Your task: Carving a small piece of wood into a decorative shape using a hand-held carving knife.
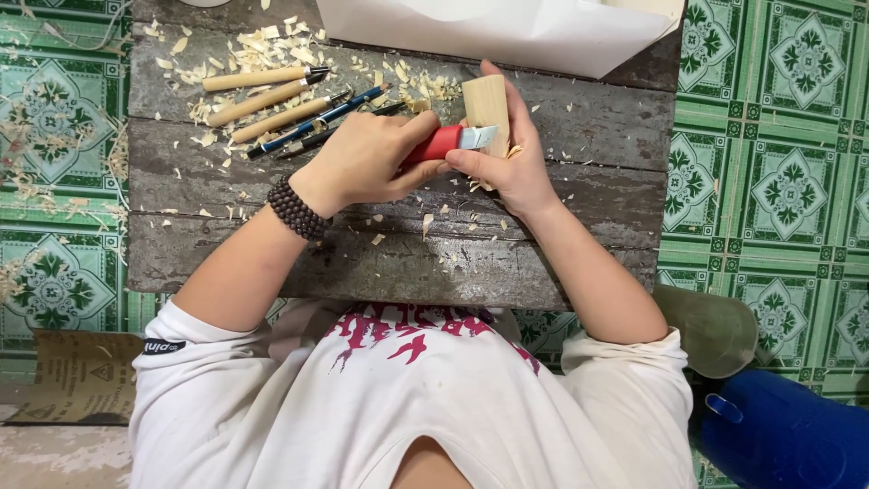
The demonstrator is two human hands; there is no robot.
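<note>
Head view, looking down over your chest at a weathered plank board that fills the middle of the frame.

Your left hand, left of frame centre, is closed in a fist around the red handle of a carving knife. A dark beaded bracelet circles that wrist. The knife's short pale blade points toward the right of the frame and lies against the lower face of the wood block.

Your right hand, just right of centre, is wrapped around a pale wood block, which stands upright on the board in the upper middle of the frame. The fingers curl behind the block, and the thumb presses near the blade, touching the knife.

At the upper left of the board lie several carving tools with light wooden handles, side by side and slanted, and just below them two darker blue and black tools. Pale wood shavings are scattered around these tools, under your hands and across the lower planks.

A white sheet covers the top centre of the frame. Green patterned floor tiles surround the board. A piece of brown sandpaper lies at the lower left, and a blue plastic object sits at the lower right.
</note>
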